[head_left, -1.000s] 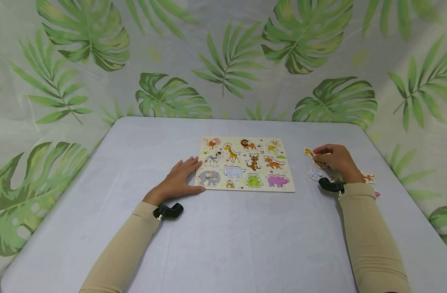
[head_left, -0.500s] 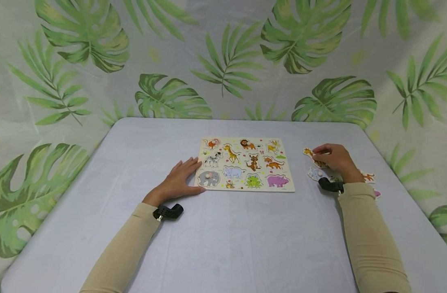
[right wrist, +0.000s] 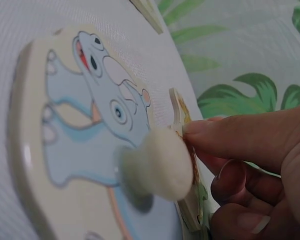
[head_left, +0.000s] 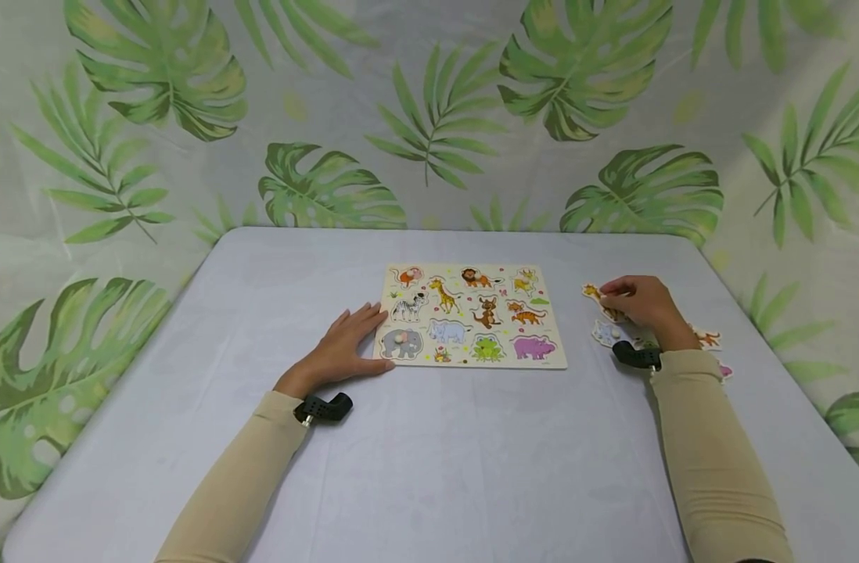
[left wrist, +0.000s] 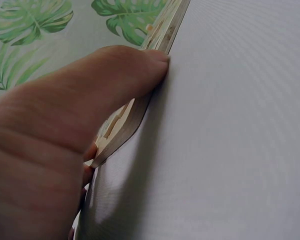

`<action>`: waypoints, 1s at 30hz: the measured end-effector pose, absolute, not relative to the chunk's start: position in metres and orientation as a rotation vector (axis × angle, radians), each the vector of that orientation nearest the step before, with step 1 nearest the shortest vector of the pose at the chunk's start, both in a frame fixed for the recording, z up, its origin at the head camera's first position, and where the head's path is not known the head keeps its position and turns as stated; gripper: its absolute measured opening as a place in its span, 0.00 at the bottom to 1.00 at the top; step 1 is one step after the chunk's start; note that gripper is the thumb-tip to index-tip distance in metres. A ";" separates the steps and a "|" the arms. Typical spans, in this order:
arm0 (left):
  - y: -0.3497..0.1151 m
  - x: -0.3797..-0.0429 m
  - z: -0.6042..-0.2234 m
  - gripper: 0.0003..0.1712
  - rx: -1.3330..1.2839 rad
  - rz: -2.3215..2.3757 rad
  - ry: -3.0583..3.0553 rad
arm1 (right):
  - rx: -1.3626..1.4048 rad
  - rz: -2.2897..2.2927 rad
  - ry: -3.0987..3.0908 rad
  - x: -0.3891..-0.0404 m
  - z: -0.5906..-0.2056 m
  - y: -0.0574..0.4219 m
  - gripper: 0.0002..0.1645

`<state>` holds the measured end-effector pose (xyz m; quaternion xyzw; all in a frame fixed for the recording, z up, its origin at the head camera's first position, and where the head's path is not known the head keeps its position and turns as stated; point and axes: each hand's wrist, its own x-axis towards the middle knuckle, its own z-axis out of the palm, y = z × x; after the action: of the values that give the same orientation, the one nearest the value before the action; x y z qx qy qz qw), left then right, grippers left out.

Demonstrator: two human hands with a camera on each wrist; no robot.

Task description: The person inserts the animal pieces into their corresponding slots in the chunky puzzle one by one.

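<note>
My left hand rests against the left side of a wooden animal puzzle board. Its fingers lie extended along the left edge, and the straight thumb touches the near edge. Off the board's right side, my right hand pinches a giraffe puzzle piece; the fingers cover much of it and hide its knob. Close below that hand lies a pale blue rhino puzzle piece, large in the right wrist view with its round white knob. An elephant piece with a knob sits in the board's near left corner.
More loose pieces, including an orange one and a pink one, lie partly hidden by the right wrist. The white-covered table meets a leaf-patterned cloth at its far edge.
Both hands keep nearly the same place. The right fingers stay at the giraffe piece with only a very slight shift, and the board has not moved.
</note>
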<state>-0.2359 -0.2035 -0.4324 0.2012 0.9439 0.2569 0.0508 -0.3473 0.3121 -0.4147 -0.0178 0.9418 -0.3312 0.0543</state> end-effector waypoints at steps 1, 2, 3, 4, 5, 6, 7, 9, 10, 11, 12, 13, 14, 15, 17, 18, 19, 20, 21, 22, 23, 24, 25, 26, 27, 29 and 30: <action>-0.203 -0.236 -0.432 0.55 0.613 0.782 2.874 | -0.059 -1.006 2.861 -0.347 -0.414 0.312 0.22; -0.203 -0.236 -0.432 0.55 0.615 0.783 2.875 | -0.056 -1.005 2.864 -0.347 -0.414 0.312 0.22; -0.203 -0.236 -0.432 0.55 0.617 0.786 2.876 | -0.062 -1.005 2.864 -0.347 -0.414 0.312 0.22; -0.203 -0.236 -0.432 0.55 0.618 0.786 2.878 | -0.060 -1.003 2.870 -0.347 -0.414 0.312 0.22; -0.203 -0.236 -0.432 0.55 0.620 0.784 2.879 | -0.067 -1.000 2.872 -0.347 -0.414 0.312 0.22; -0.203 -0.236 -0.432 0.56 0.620 0.784 2.879 | -0.069 -1.000 2.875 -0.347 -0.414 0.311 0.21; -0.203 -0.236 -0.431 0.56 0.619 0.782 2.879 | -0.070 -1.001 2.874 -0.347 -0.414 0.311 0.22; -0.203 -0.236 -0.431 0.56 0.618 0.778 2.880 | -0.070 -0.998 2.879 -0.347 -0.414 0.310 0.21; -0.203 -0.236 -0.431 0.56 0.615 0.775 2.880 | -0.067 -0.998 2.882 -0.346 -0.414 0.310 0.21; -0.203 -0.236 -0.431 0.56 0.613 0.772 2.881 | -0.070 -0.998 2.884 -0.347 -0.414 0.310 0.21; -0.203 -0.235 -0.431 0.56 0.610 0.770 2.882 | -0.068 -1.000 2.885 -0.347 -0.414 0.309 0.21; -0.202 -0.235 -0.431 0.56 0.610 0.770 2.882 | -0.068 -1.001 2.889 -0.347 -0.414 0.309 0.21; -0.202 -0.235 -0.431 0.56 0.609 0.771 2.882 | -0.074 -0.999 2.892 -0.348 -0.415 0.309 0.21; -0.202 -0.235 -0.431 0.56 0.607 0.774 2.880 | -0.079 -0.996 2.895 -0.348 -0.415 0.309 0.21; -0.202 -0.235 -0.431 0.56 0.606 0.774 2.877 | -0.087 -0.993 2.901 -0.349 -0.415 0.309 0.21; -0.202 -0.235 -0.431 0.56 0.607 0.775 2.877 | -0.094 -0.993 2.901 -0.349 -0.415 0.309 0.21; -0.202 -0.235 -0.430 0.56 0.607 0.777 2.877 | -0.100 -0.994 2.903 -0.348 -0.415 0.309 0.21; -0.202 -0.234 -0.430 0.56 0.607 0.778 2.879 | -0.104 -0.996 2.904 -0.348 -0.415 0.308 0.22; -0.202 -0.234 -0.430 0.56 0.608 0.775 2.881 | -0.102 -0.998 2.906 -0.348 -0.415 0.308 0.22; -0.202 -0.234 -0.430 0.56 0.608 0.772 2.882 | -0.098 -1.000 2.906 -0.348 -0.414 0.308 0.22; -0.202 -0.234 -0.429 0.56 0.610 0.773 2.881 | -0.095 -0.999 2.906 -0.348 -0.414 0.307 0.22; -0.202 -0.234 -0.429 0.56 0.613 0.776 2.881 | -0.094 -1.000 2.901 -0.348 -0.414 0.307 0.23; -0.202 -0.234 -0.429 0.56 0.614 0.779 2.879 | -0.089 -0.997 2.902 -0.348 -0.413 0.306 0.23; -0.202 -0.234 -0.429 0.56 0.615 0.780 2.878 | -0.087 -0.994 2.904 -0.348 -0.413 0.306 0.23; -0.202 -0.234 -0.430 0.56 0.615 0.779 2.878 | -0.084 -0.992 2.902 -0.348 -0.413 0.305 0.23; -0.202 -0.235 -0.431 0.55 0.618 0.777 2.881 | -0.087 -0.992 2.903 -0.347 -0.412 0.304 0.23; -0.202 -0.235 -0.431 0.56 0.617 0.775 2.882 | -0.090 -0.990 2.904 -0.347 -0.411 0.303 0.23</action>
<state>-0.2350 -0.2023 -0.4311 0.2022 0.9447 0.2540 0.0469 -0.3470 0.3027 -0.4114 -0.0293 0.9455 -0.3222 0.0363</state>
